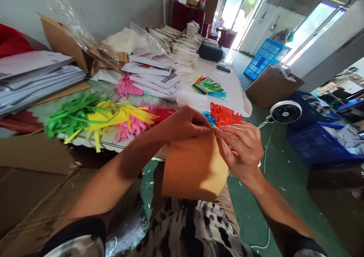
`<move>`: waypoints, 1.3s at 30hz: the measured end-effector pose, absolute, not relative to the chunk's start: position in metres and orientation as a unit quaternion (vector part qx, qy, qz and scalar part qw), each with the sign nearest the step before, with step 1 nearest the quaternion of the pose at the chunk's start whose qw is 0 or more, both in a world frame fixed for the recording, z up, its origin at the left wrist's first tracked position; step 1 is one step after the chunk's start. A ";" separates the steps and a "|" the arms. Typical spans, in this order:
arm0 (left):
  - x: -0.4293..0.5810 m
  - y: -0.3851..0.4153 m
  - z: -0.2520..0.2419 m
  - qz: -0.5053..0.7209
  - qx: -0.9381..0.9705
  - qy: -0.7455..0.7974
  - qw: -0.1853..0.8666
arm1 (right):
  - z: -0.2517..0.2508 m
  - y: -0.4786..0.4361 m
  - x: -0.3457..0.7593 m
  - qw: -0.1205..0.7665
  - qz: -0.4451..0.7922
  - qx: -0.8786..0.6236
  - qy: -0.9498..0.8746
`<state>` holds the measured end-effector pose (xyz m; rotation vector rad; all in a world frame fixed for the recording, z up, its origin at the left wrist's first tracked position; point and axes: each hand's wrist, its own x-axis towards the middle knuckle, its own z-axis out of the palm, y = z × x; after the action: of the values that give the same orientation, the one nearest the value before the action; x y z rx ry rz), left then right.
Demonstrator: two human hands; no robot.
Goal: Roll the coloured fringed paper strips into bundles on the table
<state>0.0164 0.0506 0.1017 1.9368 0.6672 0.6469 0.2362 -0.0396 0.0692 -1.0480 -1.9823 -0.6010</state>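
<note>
Orange paper sheet (195, 166) hangs above your lap, just before the table (236, 93) edge, its top edge pinched by your left hand (184, 124) and right hand (241, 147); keeping both pinches level should probably stop it creasing.

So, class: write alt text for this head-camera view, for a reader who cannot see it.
A person's left hand and right hand pinch the top edge of a flat orange paper sheet held over the lap. Behind lie green, yellow and pink fringed paper cuttings on a cluttered white table.
</note>
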 end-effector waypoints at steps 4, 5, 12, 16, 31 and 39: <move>0.015 0.053 0.102 0.262 0.792 0.269 0.482 | 0.068 -0.038 0.236 0.387 -0.237 -0.412 -0.790; 0.015 0.054 0.102 0.260 0.793 0.269 0.482 | 0.068 -0.037 0.235 0.388 -0.229 -0.411 -0.792; 0.003 0.059 0.105 0.220 0.802 0.290 0.473 | 0.078 -0.034 0.224 0.448 0.021 -0.437 -0.780; -0.033 0.081 0.115 0.196 0.802 0.343 0.449 | 0.084 -0.031 0.231 0.535 0.152 -0.444 -0.702; -0.080 0.211 0.040 0.166 0.865 0.473 0.031 | 0.041 0.041 0.253 0.483 0.394 -0.504 -0.598; 0.016 0.160 0.015 0.139 0.868 0.473 0.057 | 0.020 0.102 0.254 0.335 0.358 -0.502 -0.712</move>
<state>0.0162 0.1596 0.0151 2.6317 1.4353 0.4215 0.2544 0.1021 0.0202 -1.3094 -1.8585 0.9334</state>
